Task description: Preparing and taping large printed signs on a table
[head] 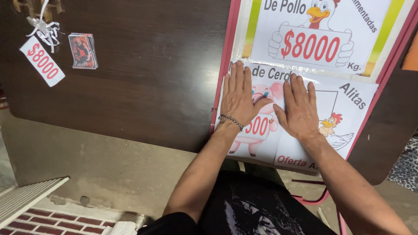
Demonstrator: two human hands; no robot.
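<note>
Both hands, left hand [237, 98] and right hand [299, 109], press a poster [348, 109] onto the dark table [152, 65].

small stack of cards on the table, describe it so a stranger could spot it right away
Start at the dark brown wooden table and go to its far left corner, well away from both hands. The small stack of cards lies there, dark with red print, right of a white price tag; unlike the white tag and the shredded white scrap, it is dark and glossy.
</note>
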